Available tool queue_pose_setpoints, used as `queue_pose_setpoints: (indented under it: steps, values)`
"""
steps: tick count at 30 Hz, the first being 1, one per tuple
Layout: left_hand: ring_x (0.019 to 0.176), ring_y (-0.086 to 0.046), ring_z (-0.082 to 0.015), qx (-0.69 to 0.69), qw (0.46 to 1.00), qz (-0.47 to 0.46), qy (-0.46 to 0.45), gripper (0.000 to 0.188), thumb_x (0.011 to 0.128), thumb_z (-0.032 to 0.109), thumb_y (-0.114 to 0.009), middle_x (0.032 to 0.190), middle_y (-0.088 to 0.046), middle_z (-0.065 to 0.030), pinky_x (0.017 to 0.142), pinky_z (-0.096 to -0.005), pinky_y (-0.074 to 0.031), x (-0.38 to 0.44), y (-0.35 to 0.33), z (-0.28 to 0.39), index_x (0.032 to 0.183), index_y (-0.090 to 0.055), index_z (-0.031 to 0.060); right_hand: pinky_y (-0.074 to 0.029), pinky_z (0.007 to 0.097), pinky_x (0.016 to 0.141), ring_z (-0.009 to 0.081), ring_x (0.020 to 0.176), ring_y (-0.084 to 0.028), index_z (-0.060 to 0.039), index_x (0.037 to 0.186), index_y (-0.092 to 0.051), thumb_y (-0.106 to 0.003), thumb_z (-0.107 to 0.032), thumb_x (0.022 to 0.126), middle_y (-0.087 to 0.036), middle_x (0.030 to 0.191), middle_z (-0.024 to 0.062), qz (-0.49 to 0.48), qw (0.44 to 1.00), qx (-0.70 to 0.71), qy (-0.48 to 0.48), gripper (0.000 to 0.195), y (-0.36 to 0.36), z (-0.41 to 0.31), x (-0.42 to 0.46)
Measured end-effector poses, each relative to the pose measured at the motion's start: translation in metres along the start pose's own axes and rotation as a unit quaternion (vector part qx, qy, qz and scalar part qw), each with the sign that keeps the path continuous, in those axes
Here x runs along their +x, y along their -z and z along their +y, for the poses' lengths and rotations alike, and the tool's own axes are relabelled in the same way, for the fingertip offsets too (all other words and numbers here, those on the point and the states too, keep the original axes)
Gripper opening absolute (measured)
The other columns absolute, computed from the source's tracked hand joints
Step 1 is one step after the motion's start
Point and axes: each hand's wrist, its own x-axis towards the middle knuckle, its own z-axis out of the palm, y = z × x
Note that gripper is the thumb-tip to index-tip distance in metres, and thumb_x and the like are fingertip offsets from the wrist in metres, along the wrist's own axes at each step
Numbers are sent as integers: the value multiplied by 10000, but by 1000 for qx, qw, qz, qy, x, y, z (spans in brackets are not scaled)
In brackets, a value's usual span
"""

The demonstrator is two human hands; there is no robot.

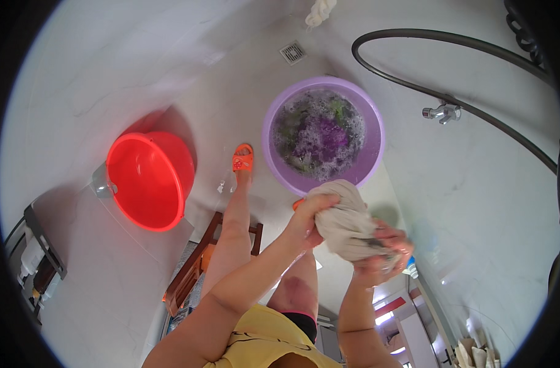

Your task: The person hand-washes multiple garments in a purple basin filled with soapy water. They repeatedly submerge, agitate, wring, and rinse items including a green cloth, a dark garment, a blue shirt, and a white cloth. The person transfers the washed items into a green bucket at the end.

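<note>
A wet, bunched piece of off-white cloth [346, 221] hangs between my two hands, close to the near rim of a round purple plastic tub. My left hand [309, 221] grips the cloth's left end. Around its right end, near a dark patch on the fabric, my right hand [388, 250] is closed; that hand is slightly blurred. Inside the purple tub [376, 124] lie sudsy water and dark, green and purple items that look like fabric, partly hidden by foam.
A red plastic basin [149, 179] stands at the left by the wall. A floor drain [292, 53] lies beyond the tub. At the right are a chrome tap [443, 112] and a looping dark hose [413, 34]. A wooden chair [190, 276] is beside my leg.
</note>
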Motion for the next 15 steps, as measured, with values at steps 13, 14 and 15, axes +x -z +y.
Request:
queue_pose_setpoints:
  steps: [13, 14, 15]
  values:
    - [1139, -526, -395, 620, 621, -252, -408, 471, 588, 78, -711, 1158, -543, -227, 942, -498, -437, -11, -78, 1, 1042, -587, 83, -488, 328, 797, 187, 813, -583, -88, 902, -540, -511, -462, 914, -548, 771, 48, 184, 724, 347, -567, 375, -13, -15, 34]
    - [1121, -546, -366, 628, 615, -270, -393, 388, 594, 90, -722, 1149, -553, -235, 936, -491, -442, -13, -84, 0, 967, -615, 78, -489, 327, 796, 187, 812, -583, -86, 897, -541, -509, -463, 914, -546, 763, 49, 164, 695, 357, -602, 379, -9, -17, 38]
    - [1104, -567, -337, 636, 607, -288, -379, 306, 601, 101, -732, 1140, -562, -243, 930, -483, -446, -16, -91, 0, 892, -642, 72, -491, 326, 794, 187, 810, -583, -85, 893, -541, -508, -465, 914, -544, 754, 50, 143, 665, 367, -634, 382, -4, -18, 42]
